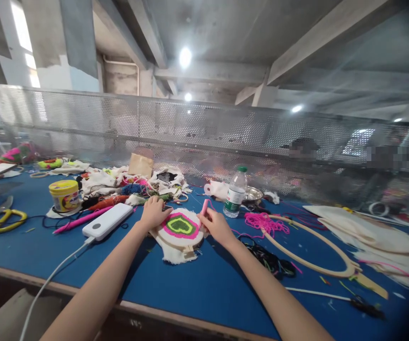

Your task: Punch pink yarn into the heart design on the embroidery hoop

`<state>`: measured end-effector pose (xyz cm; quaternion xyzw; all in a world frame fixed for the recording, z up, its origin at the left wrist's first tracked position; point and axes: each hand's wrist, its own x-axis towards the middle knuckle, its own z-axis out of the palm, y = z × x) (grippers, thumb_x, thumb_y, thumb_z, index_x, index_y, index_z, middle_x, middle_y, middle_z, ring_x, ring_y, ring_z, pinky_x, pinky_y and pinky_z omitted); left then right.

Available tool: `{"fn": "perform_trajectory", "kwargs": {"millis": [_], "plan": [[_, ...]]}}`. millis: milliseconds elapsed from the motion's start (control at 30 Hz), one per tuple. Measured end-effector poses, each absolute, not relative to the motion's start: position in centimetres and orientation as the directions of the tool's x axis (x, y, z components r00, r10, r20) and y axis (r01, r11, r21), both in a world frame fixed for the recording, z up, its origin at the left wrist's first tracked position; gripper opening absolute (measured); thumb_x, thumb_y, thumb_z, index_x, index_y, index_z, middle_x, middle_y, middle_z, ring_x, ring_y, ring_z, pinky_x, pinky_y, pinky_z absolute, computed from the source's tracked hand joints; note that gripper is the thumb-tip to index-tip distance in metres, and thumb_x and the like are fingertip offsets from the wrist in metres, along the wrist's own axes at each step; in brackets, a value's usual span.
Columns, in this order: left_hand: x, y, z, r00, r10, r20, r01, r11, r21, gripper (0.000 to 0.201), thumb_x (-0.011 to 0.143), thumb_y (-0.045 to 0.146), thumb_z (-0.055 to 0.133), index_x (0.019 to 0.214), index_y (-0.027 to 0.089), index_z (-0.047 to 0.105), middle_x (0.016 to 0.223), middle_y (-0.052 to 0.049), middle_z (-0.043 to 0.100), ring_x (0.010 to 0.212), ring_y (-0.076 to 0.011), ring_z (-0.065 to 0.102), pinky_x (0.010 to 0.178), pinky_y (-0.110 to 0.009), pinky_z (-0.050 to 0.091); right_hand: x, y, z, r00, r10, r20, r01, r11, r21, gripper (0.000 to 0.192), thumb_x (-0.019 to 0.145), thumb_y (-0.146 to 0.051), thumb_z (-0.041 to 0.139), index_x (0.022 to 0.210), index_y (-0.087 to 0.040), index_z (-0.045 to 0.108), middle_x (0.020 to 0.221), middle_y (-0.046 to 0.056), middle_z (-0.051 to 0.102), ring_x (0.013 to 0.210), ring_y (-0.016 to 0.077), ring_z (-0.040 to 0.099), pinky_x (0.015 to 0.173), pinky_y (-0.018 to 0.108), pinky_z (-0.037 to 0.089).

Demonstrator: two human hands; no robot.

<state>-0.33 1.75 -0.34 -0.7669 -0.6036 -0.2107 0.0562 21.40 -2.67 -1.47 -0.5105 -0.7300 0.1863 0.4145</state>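
Note:
A small embroidery hoop with white cloth lies on the blue table in front of me. Its cloth carries a looped yarn pattern in pink, dark green and bright yellow-green. My left hand grips the hoop's upper left edge, fingers bent over the rim. In my right hand is a pink punch needle, held near upright at the hoop's right edge; its tip is hidden by the fingers. Pink yarn runs from the tool towards a loose pink yarn pile on the right.
Left of the hoop lie a white power bank with a cable, a yellow tub and scissors. Cloth scraps heap behind. To the right are a water bottle, a large hoop, black yarn and folded cloth.

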Motion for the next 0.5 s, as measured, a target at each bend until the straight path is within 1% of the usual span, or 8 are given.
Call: {"fn": "perform_trajectory", "kwargs": {"millis": [100,200,267,367,433,500], "plan": [[-0.5,1.4,-0.1,0.108,0.933,0.342,0.977,-0.163,0.138,0.046,0.076,0.052,0.038,0.084,0.012,0.061,0.100,-0.014,0.051,0.102,-0.0275,0.041,0.085,-0.036,0.032,21.0,-3.6,-1.0,-0.189,0.853,0.487,0.691,0.468,-0.551,0.026,0.081,-0.040,0.040,0.070,-0.019,0.049,0.057,0.001,0.057,0.052,0.0142,0.053,0.051,0.023,0.036],[-0.5,1.4,0.0,0.060,0.943,0.328,0.984,-0.111,0.139,0.049,0.075,0.053,0.037,0.082,0.011,0.062,0.101,-0.016,0.051,0.101,-0.0295,0.042,0.083,-0.037,0.032,20.6,-4.2,-0.8,-0.257,0.807,0.531,0.721,0.526,-0.451,0.025,0.084,-0.037,0.037,0.078,-0.018,0.052,0.068,0.005,0.061,0.063,0.0167,0.057,0.059,0.025,0.038],[-0.5,1.5,0.0,0.036,0.952,0.304,0.983,-0.089,0.162,0.050,0.075,0.053,0.037,0.080,0.011,0.063,0.102,-0.017,0.052,0.100,-0.0304,0.043,0.080,-0.037,0.034,20.3,-4.5,-0.9,-0.288,0.790,0.541,0.712,0.554,-0.431,0.025,0.085,-0.036,0.036,0.081,-0.017,0.052,0.074,0.006,0.062,0.068,0.0177,0.058,0.063,0.026,0.038],[-0.6,1.9,-0.3,-0.009,0.969,0.247,0.980,-0.040,0.195,0.054,0.075,0.055,0.035,0.081,0.009,0.063,0.102,-0.019,0.053,0.100,-0.0320,0.045,0.079,-0.037,0.035,19.9,-4.6,-1.0,-0.332,0.773,0.541,0.689,0.591,-0.421,0.024,0.086,-0.035,0.035,0.081,-0.018,0.051,0.075,0.006,0.061,0.069,0.0177,0.057,0.064,0.027,0.039],[-0.7,2.3,-0.4,-0.063,0.961,0.268,0.975,0.002,0.222,0.057,0.077,0.056,0.032,0.086,0.007,0.061,0.102,-0.020,0.054,0.100,-0.0319,0.046,0.078,-0.036,0.035,19.6,-4.7,-1.1,-0.374,0.750,0.546,0.655,0.630,-0.417,0.022,0.086,-0.034,0.035,0.079,-0.019,0.050,0.076,0.005,0.060,0.070,0.0171,0.057,0.065,0.027,0.040],[-0.9,2.5,-0.4,-0.115,0.938,0.327,0.957,0.016,0.291,0.057,0.079,0.056,0.030,0.092,0.007,0.057,0.099,-0.020,0.056,0.096,-0.0296,0.050,0.075,-0.034,0.036,19.3,-4.8,-1.1,-0.398,0.719,0.570,0.611,0.671,-0.420,0.021,0.087,-0.032,0.035,0.077,-0.020,0.049,0.082,0.005,0.060,0.074,0.0164,0.057,0.068,0.028,0.040]]}}
